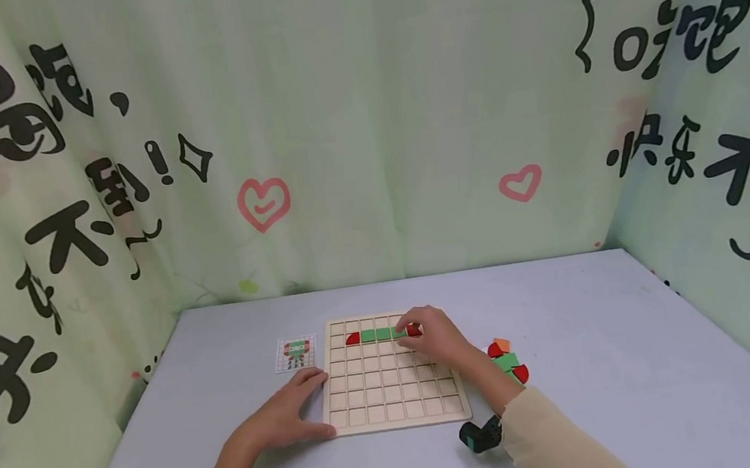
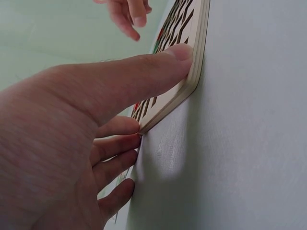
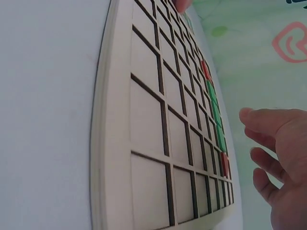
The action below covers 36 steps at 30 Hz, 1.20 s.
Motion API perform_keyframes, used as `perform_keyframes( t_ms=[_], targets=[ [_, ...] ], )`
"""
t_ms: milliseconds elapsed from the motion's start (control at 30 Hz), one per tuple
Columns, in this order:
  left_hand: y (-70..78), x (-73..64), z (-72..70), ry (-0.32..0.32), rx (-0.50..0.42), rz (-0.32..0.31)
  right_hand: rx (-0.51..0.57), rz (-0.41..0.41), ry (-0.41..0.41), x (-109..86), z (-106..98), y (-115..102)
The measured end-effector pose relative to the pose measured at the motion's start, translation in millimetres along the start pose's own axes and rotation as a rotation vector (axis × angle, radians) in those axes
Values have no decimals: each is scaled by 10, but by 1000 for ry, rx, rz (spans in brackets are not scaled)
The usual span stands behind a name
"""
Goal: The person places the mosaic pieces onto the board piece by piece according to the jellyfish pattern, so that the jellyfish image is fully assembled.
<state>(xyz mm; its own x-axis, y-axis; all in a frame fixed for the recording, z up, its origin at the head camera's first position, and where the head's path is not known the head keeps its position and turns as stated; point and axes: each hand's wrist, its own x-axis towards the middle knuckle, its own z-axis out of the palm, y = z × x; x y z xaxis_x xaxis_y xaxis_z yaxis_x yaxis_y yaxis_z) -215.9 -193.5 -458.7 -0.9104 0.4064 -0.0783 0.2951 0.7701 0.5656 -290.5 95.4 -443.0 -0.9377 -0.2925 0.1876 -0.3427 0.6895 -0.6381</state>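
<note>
Beige sleeve [image 1: 561,440]; right hand [image 1: 434,338] above board [image 1: 393,395] at one o'clock, grip loose, empty; left hand [image 1: 283,414], splayed, touches its eight-o'clock edge.

In the head view, the right hand [image 1: 437,339] partly hides a red piece [image 1: 414,330].
</note>
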Motion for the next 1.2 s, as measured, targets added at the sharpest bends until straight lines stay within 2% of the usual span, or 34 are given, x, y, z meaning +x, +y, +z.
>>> perform_keyframes(
  t_ms=[167,500,933,1200],
  targets=[
    [-6,-20,-14,0,0,-5,1,-3,20,-94,-88,58],
    [-2,-27,-50,11,-2,-5,-76,33,74,-232,-290,278],
    [-34,-8,-18,-1,-8,8,-78,169,55,-393,-434,489],
    [-20,-6,-14,-8,-12,17,-91,204,19,-472,-472,581]
  ],
)
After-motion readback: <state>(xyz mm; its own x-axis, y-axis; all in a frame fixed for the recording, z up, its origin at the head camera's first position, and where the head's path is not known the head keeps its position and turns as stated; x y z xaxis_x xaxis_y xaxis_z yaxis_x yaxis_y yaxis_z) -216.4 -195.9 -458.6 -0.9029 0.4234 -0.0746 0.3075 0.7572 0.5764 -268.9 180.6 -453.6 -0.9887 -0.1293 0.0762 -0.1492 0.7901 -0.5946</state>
